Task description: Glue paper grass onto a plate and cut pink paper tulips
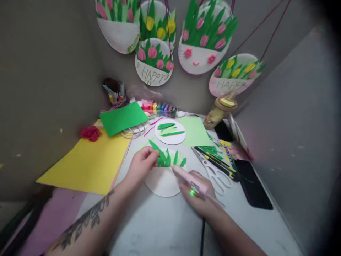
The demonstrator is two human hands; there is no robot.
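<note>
A white paper plate (pixel 162 183) lies on the table before me, with dark and light green paper leaves (pixel 176 157) across its upper half. My left hand (pixel 145 160) is closed in a pinch at the plate's left side, on a dark green paper leaf (pixel 155 145) that points up and left. In my right hand (pixel 199 195) is a pale pink glue gun (pixel 190 179) with a green light lit. Its nozzle points at the lower edge of the leaves, near the plate's middle. Whether the nozzle touches the paper I cannot tell.
Behind is a smaller white plate (pixel 170 140) with cut leaves. White scissors (pixel 213 172), pens and a black phone (pixel 254 185) lie right. Yellow paper (pixel 87 165) and green paper (pixel 124 119) lie left. Decorated plates (pixel 206 60) hang on the wall; a pot (pixel 218 113) stands at back right.
</note>
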